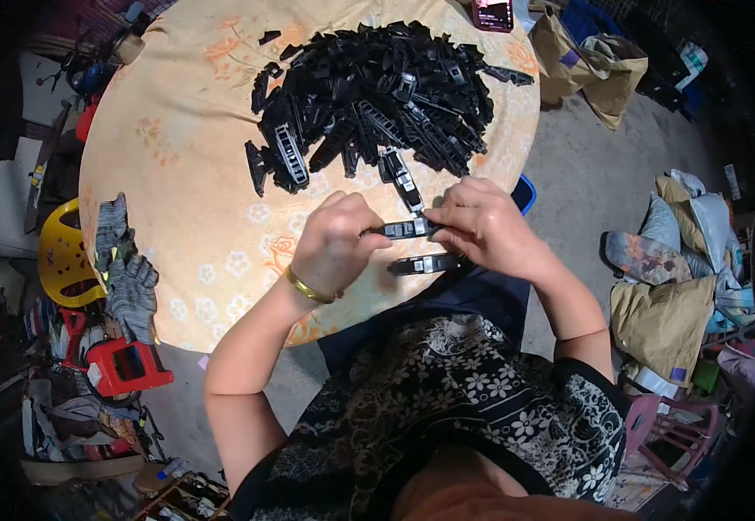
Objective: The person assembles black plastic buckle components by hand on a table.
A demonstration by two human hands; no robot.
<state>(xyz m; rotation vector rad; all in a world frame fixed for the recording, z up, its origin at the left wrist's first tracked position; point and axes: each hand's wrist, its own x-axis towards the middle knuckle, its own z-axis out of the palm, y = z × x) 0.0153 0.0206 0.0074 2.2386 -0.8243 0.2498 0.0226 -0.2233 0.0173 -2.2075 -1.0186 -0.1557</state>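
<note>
Between my two hands is a small black plastic part (408, 228) with a silvery middle, held level over the near part of the table. My left hand (336, 239) is closed on its left end, thumb and fingers pinched together. At its right end, my right hand (484, 224) pinches it with bent fingers. A similar black part (426, 264) lies just below, near the table's front edge. Another one (402, 181), also with a silvery middle, lies slanted above the held part, close to my right fingertips. Beyond it spreads a large heap of black plastic parts (377, 95).
The round table wears a flowered cloth (178, 217). Grey gloves (125, 269) lie on its left edge, beside a yellow stool (66, 253). A phone (492, 15) rests at the far edge. Paper sacks (664, 321) stand on the right floor; a red tool-like object (127, 369) sits lower left.
</note>
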